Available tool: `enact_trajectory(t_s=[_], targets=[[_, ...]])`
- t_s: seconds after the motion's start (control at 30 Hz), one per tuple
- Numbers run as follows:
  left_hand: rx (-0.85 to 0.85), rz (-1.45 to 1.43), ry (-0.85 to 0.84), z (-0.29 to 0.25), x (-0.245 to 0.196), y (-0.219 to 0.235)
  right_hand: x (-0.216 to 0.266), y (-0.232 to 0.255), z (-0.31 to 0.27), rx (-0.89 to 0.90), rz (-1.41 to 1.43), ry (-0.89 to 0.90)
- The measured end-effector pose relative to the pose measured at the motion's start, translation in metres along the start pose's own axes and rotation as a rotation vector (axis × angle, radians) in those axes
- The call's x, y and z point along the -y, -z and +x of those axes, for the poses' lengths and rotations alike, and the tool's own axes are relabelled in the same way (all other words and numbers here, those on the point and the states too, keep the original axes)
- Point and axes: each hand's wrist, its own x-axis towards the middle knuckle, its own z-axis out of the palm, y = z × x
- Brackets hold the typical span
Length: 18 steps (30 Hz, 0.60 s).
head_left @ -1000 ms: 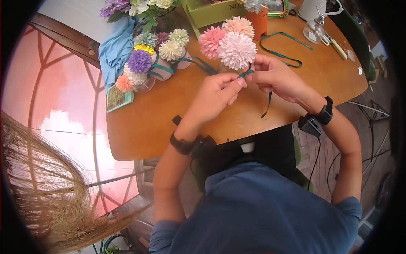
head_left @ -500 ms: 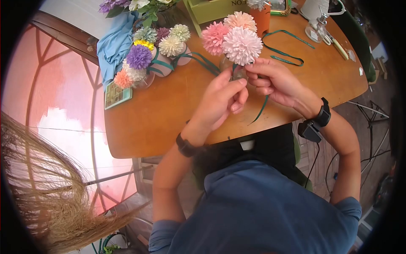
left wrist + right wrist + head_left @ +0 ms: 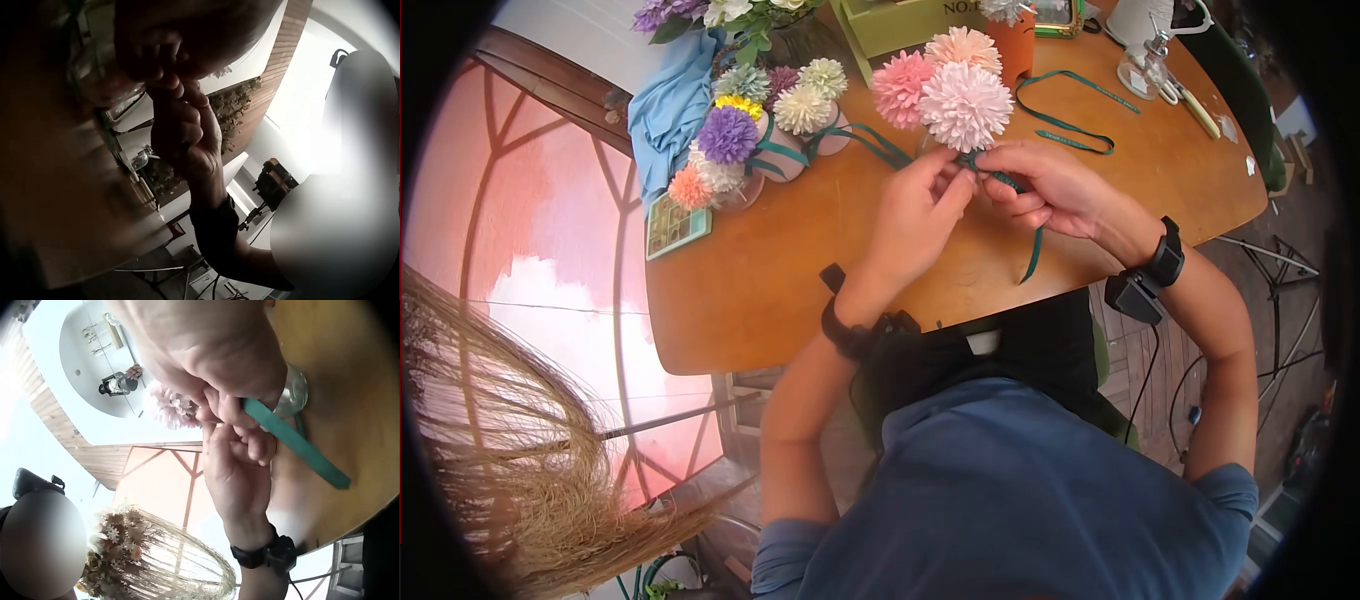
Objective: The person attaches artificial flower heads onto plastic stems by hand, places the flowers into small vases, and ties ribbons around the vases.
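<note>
Three pom-pom flowers, a pale pink one point(image 3: 966, 106), a darker pink one point(image 3: 902, 88) and a peach one, stand together over a glass jar point(image 3: 294, 392). Just under the pale pink bloom, my left hand point(image 3: 912, 218) and right hand point(image 3: 1055, 192) meet, fingertips almost touching. Both pinch a green ribbon point(image 3: 300, 445); one end hangs down from my right hand. The ribbon's part between the fingertips is mostly hidden. In the left wrist view my right hand point(image 3: 181, 128) is dark, with curled fingers.
Left on the table are more pom-pom flowers point(image 3: 728, 141) with ribbon, a blue cloth point(image 3: 668, 120) and a small tray point(image 3: 677, 228). A loose ribbon point(image 3: 1080, 142), an orange pot point(image 3: 1013, 50), a glass bottle point(image 3: 1142, 75) and a green box point(image 3: 900, 35) lie beyond the hands.
The left fingers drew apart from the ribbon's crossing, then came back up beside the right fingertips. The hanging ribbon end swung, and the flowers shifted slightly.
</note>
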Motion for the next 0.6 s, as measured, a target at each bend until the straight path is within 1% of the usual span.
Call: enact_trajectory(t_s=[0.13,0.2,0.23,0.3,0.33,0.37,0.43,0.47,0.5,0.57,0.6], targets=[[-0.005,0.081,0.031,0.006,-0.004,0.005,0.003,0.000,-0.003,-0.013,-0.031,0.003],[-0.049,0.194,-0.023,0.008,-0.003,0.007,0.006,0.000,-0.004,-0.042,-0.026,-0.005],[-0.048,0.194,-0.022,0.008,-0.006,0.011,0.008,0.006,-0.004,-0.043,-0.025,-0.006],[-0.121,0.291,0.008,0.006,-0.013,0.023,0.012,0.022,-0.005,-0.089,0.017,0.163],[-0.122,0.292,0.021,0.007,-0.012,0.028,0.017,0.022,-0.009,-0.114,-0.021,0.218],[-0.123,0.291,0.022,0.007,-0.010,0.029,0.017,0.023,-0.008,-0.113,-0.021,0.218],[-0.123,0.290,0.019,0.009,-0.006,0.031,0.014,0.026,-0.004,-0.199,-0.182,0.289],[-0.124,0.290,0.018,0.009,-0.004,0.031,0.010,0.030,0.002,-0.244,-0.434,0.352],[-0.127,0.260,0.014,0.010,-0.003,0.030,0.001,0.033,0.011,-0.244,-0.435,0.353],[-0.130,0.231,0.010,0.010,-0.001,0.030,-0.012,0.027,0.026,-0.406,-1.133,0.789],[-0.114,0.174,0.049,0.010,-0.001,0.031,-0.012,0.028,0.030,-0.332,-1.109,0.645]])
